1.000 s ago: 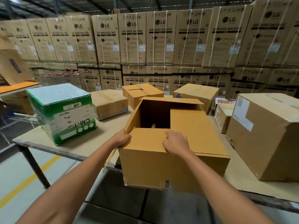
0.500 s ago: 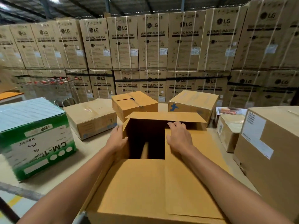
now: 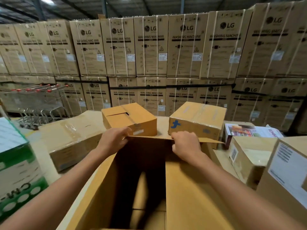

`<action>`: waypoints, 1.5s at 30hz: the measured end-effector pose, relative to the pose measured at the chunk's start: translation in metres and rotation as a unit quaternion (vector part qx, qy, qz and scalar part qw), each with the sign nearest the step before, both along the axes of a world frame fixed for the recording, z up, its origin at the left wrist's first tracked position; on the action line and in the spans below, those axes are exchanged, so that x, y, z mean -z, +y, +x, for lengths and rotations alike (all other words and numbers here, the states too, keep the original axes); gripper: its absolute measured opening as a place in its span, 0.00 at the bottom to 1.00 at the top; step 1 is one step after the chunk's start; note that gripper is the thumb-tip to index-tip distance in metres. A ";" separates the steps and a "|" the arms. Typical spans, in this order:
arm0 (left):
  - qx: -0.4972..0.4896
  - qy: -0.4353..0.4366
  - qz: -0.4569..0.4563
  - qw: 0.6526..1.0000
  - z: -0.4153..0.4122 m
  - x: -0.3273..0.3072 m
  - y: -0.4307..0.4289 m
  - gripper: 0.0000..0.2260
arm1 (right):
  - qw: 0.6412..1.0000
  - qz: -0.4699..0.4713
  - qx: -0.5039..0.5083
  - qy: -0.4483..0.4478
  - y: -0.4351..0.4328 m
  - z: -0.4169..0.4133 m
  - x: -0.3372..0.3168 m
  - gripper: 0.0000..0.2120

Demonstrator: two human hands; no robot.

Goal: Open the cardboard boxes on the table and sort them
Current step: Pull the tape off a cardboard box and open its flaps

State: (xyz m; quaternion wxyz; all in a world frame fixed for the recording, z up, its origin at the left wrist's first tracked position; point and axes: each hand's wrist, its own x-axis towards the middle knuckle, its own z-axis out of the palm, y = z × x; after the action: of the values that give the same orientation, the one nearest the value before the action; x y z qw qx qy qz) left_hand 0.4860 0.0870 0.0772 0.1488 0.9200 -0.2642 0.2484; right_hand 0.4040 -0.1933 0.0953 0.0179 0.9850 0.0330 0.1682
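Looking down through the head camera, I see the open box (image 3: 191, 188) right below me on the table (image 3: 162, 123), filling the lower middle of the view. Its right-hand flap lies folded flat across the top, and the left half gapes dark. Something tan shows deep inside, though I cannot tell what.

Both hands are at the box's far flap (image 3: 210, 140). The left hand (image 3: 114, 140) has its fingers curled over the flap's left end, gripping the edge. The right hand (image 3: 186, 145) is closed round the same edge near its middle, knuckles up and fingertips tucked under the cardboard.

Just beyond the flap sit two more cartons: a slit-top box (image 3: 131, 118) on the left, and a taped box with a blue mark (image 3: 197, 120) on the right, a bare strip of table between them. A low taped box (image 3: 73, 140) lies to the left, and a green-and-white carton (image 3: 15, 163) is at the left edge (blurred). On the right are a printed carton (image 3: 249, 130), a barcode box (image 3: 249, 156) and a large labelled box (image 3: 289, 171).

Behind the table stands a wall of washing-machine cartons (image 3: 151, 47), with shopping trolleys (image 3: 38, 97) at the left.
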 end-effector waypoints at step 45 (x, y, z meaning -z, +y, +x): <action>-0.139 0.283 0.135 0.939 -0.047 0.073 0.009 0.33 | 0.971 0.116 0.083 0.191 0.006 -0.064 0.061 0.33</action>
State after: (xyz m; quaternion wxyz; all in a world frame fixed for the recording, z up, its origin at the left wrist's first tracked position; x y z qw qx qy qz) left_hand 0.4394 0.0957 0.0043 0.0560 0.9913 -0.1112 -0.0420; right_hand 0.3398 -0.1876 0.0339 -0.0896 0.9935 -0.0662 -0.0225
